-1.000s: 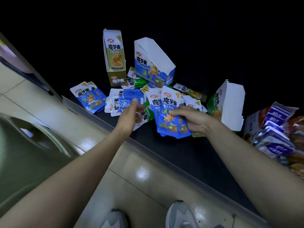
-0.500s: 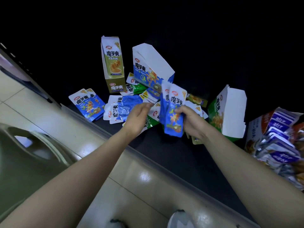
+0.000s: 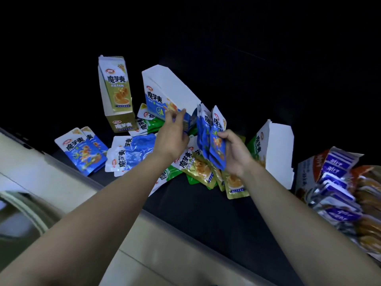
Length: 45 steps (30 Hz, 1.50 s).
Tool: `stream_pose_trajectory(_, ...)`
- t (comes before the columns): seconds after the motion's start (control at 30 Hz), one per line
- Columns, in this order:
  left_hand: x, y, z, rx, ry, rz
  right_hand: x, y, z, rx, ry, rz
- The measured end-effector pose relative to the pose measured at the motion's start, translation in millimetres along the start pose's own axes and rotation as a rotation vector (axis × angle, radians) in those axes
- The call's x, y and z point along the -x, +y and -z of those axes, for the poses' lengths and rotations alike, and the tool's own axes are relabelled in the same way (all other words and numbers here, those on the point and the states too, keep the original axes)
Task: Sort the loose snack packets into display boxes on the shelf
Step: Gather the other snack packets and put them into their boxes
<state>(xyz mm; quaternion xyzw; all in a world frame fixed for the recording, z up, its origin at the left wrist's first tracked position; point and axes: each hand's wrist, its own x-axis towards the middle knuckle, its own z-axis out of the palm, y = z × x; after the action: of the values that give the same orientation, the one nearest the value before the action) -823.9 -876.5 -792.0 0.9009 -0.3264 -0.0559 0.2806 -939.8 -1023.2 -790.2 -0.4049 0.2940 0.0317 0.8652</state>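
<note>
Blue packets (image 3: 215, 141) gripped in right hand (image 3: 235, 153), centre frame | left hand (image 3: 175, 135) at blue box (image 3: 156, 98) front, grasp unclear | advise: steady box, square stack, slide in upright, labels forward.

A dark shelf (image 3: 206, 215) runs diagonally through a dimly lit scene, its back half lost in blackness (too dark to tell what stands behind it). A pale front rail (image 3: 68, 170) edges the shelf along its near side. Below lies a floor (image 3: 165, 256) of glossy beige tiles, which catch soft patches of reflected light between thin dark seams. A curved grey-green object (image 3: 18, 223), blurred, fills the lower left.
</note>
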Motion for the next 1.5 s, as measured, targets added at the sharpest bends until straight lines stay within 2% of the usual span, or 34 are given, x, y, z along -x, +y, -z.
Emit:
stream_pose_trajectory(0.1, -2.1, -0.8, 0.2, -0.073, 0.005, -0.064, -0.4, -2.2, -4.8, -0.015, -0.004, 0.012)
stream_pose_trajectory(0.27, -16.3, 3.3, 1.2, -0.076, -0.061, 0.070, 1.9, -4.5, -8.8, -0.039, 0.040, 0.013)
stream_pose_trajectory(0.4, -13.7, 3.5, 0.9, 0.006, 0.014, 0.032, 7.1, -8.2, -8.3, -0.039, 0.044, -0.009)
stream_pose_trajectory(0.57, 5.8, -1.2, 18.5, -0.012, 0.115, -0.045, 14.6, -9.4, -15.0, 0.003, 0.029, 0.007)
stream_pose_trajectory(0.7, 29.7, -10.8, 39.4, -0.085, 0.141, -0.108, 27.0, -11.3, -25.6, 0.108, 0.016, 0.108)
stream_pose_trajectory(0.83, 55.7, -16.0, 48.1, -0.135, 0.074, -0.188, 37.7, -14.7, -39.8, 0.215, 0.024, 0.220)
stream_pose_trajectory(1.03, 87.7, -26.4, 51.9, -0.057, 0.004, -0.294, 43.6, -15.8, -66.4, 0.363, 0.081, 0.431)
stream_pose_trajectory(1.27, 106.1, -35.2, 57.4, -0.014, -0.012, -0.264, 29.6, 8.1, -78.8, 0.498, 0.285, 0.604)
stream_pose_trajectory(1.5, 110.5, -40.9, 50.6, 0.005, -0.039, -0.210, 27.4, 21.1, -93.6, 0.650, 0.288, 0.748)
